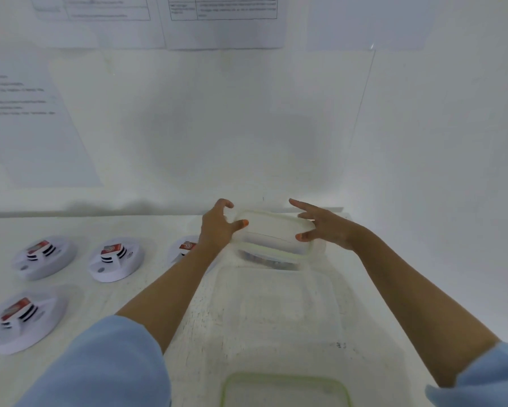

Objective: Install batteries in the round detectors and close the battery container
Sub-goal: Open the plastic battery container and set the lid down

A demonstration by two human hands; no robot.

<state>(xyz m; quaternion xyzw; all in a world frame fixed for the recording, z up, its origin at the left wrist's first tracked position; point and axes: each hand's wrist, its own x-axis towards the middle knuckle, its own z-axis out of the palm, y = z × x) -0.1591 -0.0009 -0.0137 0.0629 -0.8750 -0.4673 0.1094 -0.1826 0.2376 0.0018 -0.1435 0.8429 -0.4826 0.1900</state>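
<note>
At the back of the white table [147, 292] stands the clear battery container [271, 259], with dark contents showing dimly through its front wall. A translucent, green-rimmed lid [273, 232] lies tilted on top of it. My left hand [217, 227] grips the lid's left end, thumb on top and fingers curled over the far edge. My right hand [324, 227] holds the right end with the thumb against the side and the fingers spread. Three round white detectors [44, 257] [116, 258] [22, 321] lie at left, each with a red-labelled battery in it. Another detector [185, 248] is partly hidden by my left forearm.
A large clear plastic box [276, 304] sits just in front of the battery container. A second green-rimmed clear lid or box [285, 390] lies at the near edge. White walls with printed sheets [26, 118] close in the back and left.
</note>
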